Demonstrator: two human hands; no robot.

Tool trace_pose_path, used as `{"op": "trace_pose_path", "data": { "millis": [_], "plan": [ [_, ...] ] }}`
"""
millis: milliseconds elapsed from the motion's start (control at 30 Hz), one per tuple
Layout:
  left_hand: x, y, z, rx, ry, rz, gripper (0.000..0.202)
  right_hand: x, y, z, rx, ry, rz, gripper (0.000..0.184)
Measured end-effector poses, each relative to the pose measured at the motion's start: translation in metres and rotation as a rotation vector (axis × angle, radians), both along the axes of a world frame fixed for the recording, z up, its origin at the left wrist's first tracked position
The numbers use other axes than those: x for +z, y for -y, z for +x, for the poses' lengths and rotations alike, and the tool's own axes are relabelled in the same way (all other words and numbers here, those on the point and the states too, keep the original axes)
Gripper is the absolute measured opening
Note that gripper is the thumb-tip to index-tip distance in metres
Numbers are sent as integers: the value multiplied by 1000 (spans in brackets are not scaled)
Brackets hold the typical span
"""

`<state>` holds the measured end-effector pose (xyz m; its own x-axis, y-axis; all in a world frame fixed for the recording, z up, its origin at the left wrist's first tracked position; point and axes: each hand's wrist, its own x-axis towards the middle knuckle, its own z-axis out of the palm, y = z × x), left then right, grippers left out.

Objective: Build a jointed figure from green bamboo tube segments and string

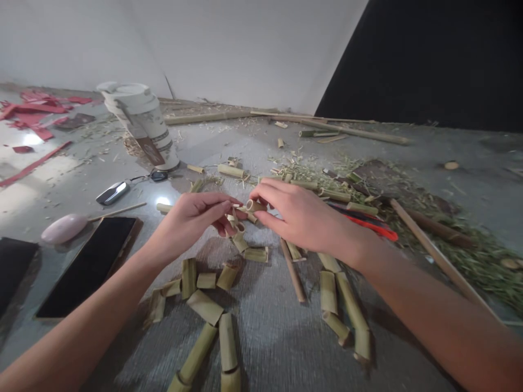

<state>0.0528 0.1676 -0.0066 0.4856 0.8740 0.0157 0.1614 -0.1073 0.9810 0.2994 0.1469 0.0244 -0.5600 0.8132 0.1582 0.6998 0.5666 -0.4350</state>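
My right hand (281, 209) pinches a short hollow bamboo piece (254, 206) between thumb and fingers, its open end facing my left hand. My left hand (204, 212) is closed on another small bamboo piece (234, 223), partly hidden by the fingers; the two hands nearly meet. Below them lie cut bamboo tubes (256, 254), some touching end to end. One group of bamboo segments (205, 307) spreads at the lower left, another group (345, 305) at the lower right. A thin brown stick (292, 272) lies between the groups.
Left of my arm lie a dark phone (87, 267), a pinkish oval object (64, 228) and a key fob (113, 193). A white lidded cup (143, 122) stands behind them. Green shavings (461, 267), a red-edged tool (368, 223) and a wooden stick (437, 250) lie right. Bamboo poles (216, 116) line the back.
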Motion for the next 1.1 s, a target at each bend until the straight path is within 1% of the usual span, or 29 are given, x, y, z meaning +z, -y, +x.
{"op": "trace_pose_path", "data": {
  "millis": [167,400,600,767,900,1100],
  "plan": [
    [1,1,1,-25,7,-5,20,0,1,0,12,9,33,8],
    [6,3,3,5,24,-3,18,-1,3,-3,26,4,53,13],
    [3,5,2,23,-17,65,18,-1,5,-7,51,-8,76,11],
    [5,6,5,71,-84,136,9,-2,5,-9,45,16,98,15],
    [7,8,5,79,-134,178,12,-3,5,-8,25,15,106,16],
    [5,6,2,79,-123,177,15,-3,5,-8,30,-2,101,17]
  ]
}}
